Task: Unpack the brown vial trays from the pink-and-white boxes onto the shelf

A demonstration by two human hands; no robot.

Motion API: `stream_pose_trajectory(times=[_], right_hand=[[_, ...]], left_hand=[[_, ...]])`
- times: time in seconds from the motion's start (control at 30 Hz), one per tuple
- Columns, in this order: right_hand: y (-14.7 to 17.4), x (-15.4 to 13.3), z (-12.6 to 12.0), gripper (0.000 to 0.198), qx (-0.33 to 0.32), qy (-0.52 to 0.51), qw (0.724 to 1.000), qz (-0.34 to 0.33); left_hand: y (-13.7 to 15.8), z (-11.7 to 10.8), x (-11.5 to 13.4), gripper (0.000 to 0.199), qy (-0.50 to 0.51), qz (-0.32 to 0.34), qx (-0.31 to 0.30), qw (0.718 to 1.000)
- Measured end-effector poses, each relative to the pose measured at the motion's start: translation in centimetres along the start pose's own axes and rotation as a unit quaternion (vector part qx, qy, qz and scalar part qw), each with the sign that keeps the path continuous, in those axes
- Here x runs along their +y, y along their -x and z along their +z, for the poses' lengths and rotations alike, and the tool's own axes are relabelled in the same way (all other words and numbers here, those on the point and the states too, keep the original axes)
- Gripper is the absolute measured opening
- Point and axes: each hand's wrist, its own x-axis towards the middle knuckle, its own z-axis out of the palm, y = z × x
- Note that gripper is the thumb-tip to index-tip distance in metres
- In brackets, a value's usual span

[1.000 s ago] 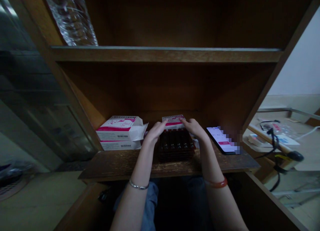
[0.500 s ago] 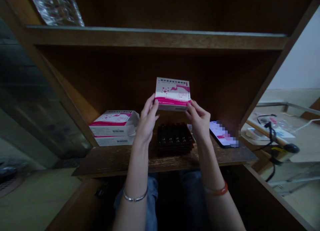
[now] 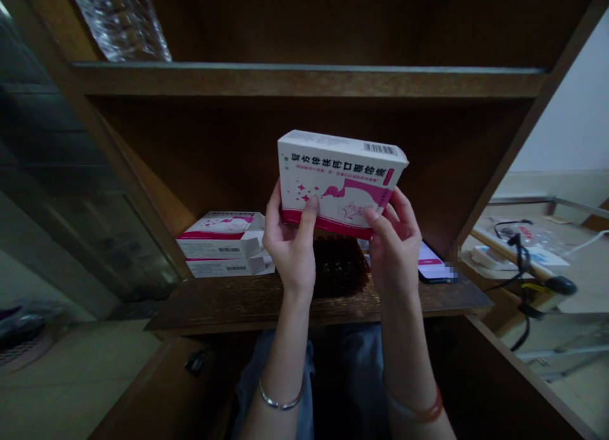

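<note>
Between both hands I hold a white and pink medicine box [image 3: 340, 183], raised above the shelf with its printed face and a barcoded narrow side toward me. My left hand [image 3: 295, 237] grips its lower left, thumb on the front. My right hand [image 3: 394, 237] holds the lower right corner, thumb also on the front. Beneath the box, partly hidden by it and by my hands, is a stack of dark brown vial trays [image 3: 340, 269]. Two similar medicine boxes [image 3: 221, 243] lie stacked to the left, their right end flaps apparently open.
A lit phone [image 3: 432, 265] lies right of my right hand on the wooden shelf [image 3: 228, 307]. An upper shelf board [image 3: 304, 82] runs above the box, with clear plastic wrap [image 3: 124, 25] on it. Cables [image 3: 521, 269] hang at the right.
The box has come closer and tipped, so its top face now fronts me and the barcoded side shows at the top. Both thumbs have moved onto its front.
</note>
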Motion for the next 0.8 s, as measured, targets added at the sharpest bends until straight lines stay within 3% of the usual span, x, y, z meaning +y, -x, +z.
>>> stream_pose_trajectory(times=[0.23, 0.43, 0.67, 0.8], right_hand=[[0.8, -0.3, 1.4, 0.041, 0.071, 0.008, 0.997, -0.013], [0.5, -0.1, 1.2, 0.038, 0.157, -0.008, 0.982, 0.105], [0.5, 0.5, 1.0, 0.043, 0.068, 0.007, 0.983, 0.169], [0.6, 0.4, 1.3, 0.041, 0.047, -0.007, 0.980, 0.192]], left_hand=[[0.0, -0.5, 0.3, 0.060, 0.018, -0.107, 0.002, 0.994], [0.0, -1.2, 0.8, 0.065, 0.019, -0.151, -0.101, 0.983], [-0.1, -1.5, 1.5, 0.063, -0.003, -0.114, -0.009, 0.993], [0.0, -1.4, 2.5, 0.057, -0.013, -0.093, -0.001, 0.996]])
